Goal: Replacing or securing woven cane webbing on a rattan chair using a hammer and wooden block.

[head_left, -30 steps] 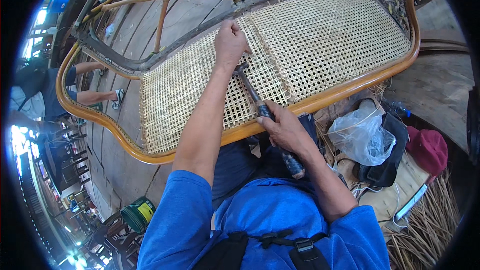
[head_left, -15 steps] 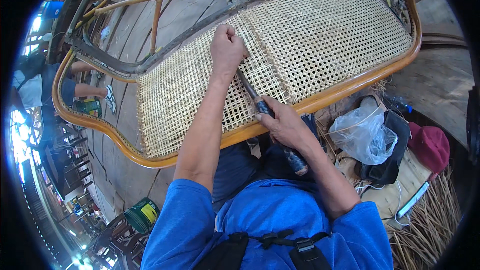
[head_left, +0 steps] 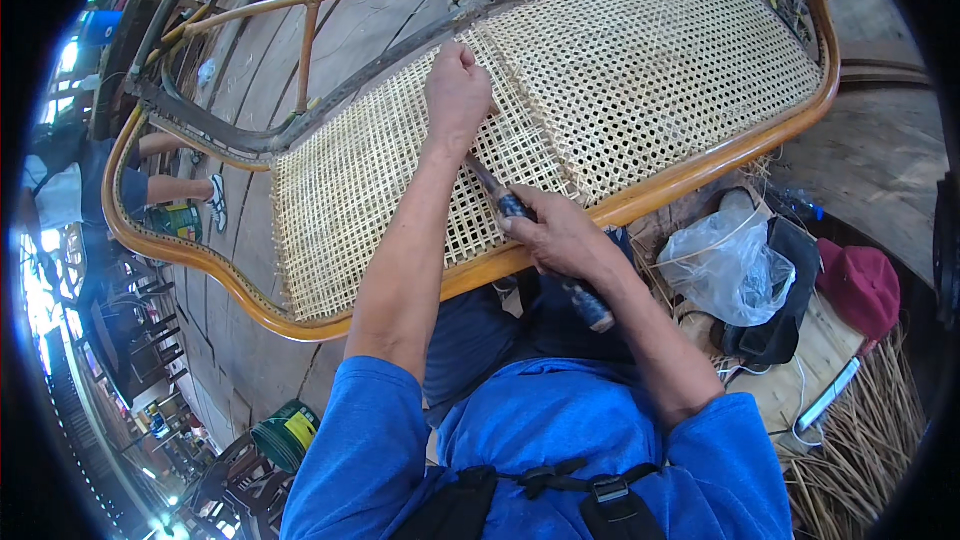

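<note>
A panel of woven cane webbing (head_left: 650,70) spans a curved, varnished rattan frame (head_left: 690,178) in front of me. My left hand (head_left: 459,95) is a closed fist on the looser, left part of the weave. The end of something small and brown pokes out beside its thumb; what the fist grips is hidden. My right hand (head_left: 560,232) is wrapped round a long tool (head_left: 586,304) with a dark, tape-bound handle. The tool's grey shaft runs up and left over the webbing, and its far end disappears behind my left wrist.
Right of me lie a clear plastic bag (head_left: 728,265), a dark red cap (head_left: 860,288) and a bundle of thin sticks (head_left: 860,440). A green bucket (head_left: 285,435) stands at lower left. Another person's leg (head_left: 180,189) shows beyond the frame's left end.
My right hand has shifted slightly up and left with the tool, so less of its shaft shows. My left fist stays nearly in place, still closed.
</note>
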### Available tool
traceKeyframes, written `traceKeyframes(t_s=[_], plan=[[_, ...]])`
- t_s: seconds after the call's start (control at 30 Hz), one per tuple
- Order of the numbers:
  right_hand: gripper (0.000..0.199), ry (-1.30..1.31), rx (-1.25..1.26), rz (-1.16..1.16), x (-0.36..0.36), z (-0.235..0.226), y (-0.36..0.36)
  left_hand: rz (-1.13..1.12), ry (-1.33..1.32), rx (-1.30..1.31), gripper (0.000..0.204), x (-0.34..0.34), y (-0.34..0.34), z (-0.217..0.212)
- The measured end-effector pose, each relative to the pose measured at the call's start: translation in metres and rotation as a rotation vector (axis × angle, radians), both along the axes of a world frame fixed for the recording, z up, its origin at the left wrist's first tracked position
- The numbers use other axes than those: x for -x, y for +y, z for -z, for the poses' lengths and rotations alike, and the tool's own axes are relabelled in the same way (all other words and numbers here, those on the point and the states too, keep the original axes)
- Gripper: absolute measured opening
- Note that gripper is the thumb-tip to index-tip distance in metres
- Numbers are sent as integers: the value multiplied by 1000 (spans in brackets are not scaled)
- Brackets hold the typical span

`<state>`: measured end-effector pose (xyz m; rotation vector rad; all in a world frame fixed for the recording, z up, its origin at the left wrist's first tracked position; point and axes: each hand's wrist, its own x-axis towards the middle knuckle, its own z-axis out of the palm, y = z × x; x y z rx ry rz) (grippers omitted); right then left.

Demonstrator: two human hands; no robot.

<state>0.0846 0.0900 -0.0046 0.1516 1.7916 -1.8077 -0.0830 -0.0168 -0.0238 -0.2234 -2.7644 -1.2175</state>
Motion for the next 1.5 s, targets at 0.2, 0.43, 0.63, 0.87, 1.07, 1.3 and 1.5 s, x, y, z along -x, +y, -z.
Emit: traceKeyframes(t_s=[0.2, 0.43, 0.63, 0.87, 1.07, 1.3, 1.5], plan=[[31, 31, -144, 108, 2, -11, -7, -28, -53, 10, 7, 4, -8, 4], [32, 131, -204, -14, -13, 2, -4, -50, 6, -213, 7, 26, -25, 6], [39, 24, -98, 7, -16, -9, -9, -30, 19, -126, 7, 33, -19, 19], [32, -61, -107, 86, -5, -19, -18, -49, 1, -144, 7, 37, -23, 24], [23, 136, -145, 23, 25, -5, -16, -2, -1, -102, 9, 34, -22, 24], [25, 73, -209, 92, 17, -20, -15, 22, 25, -111, 8, 34, -23, 12], [26, 204, -192, 113, -5, -11, -25, 39, 93, -122, 7, 26, -33, 23]])
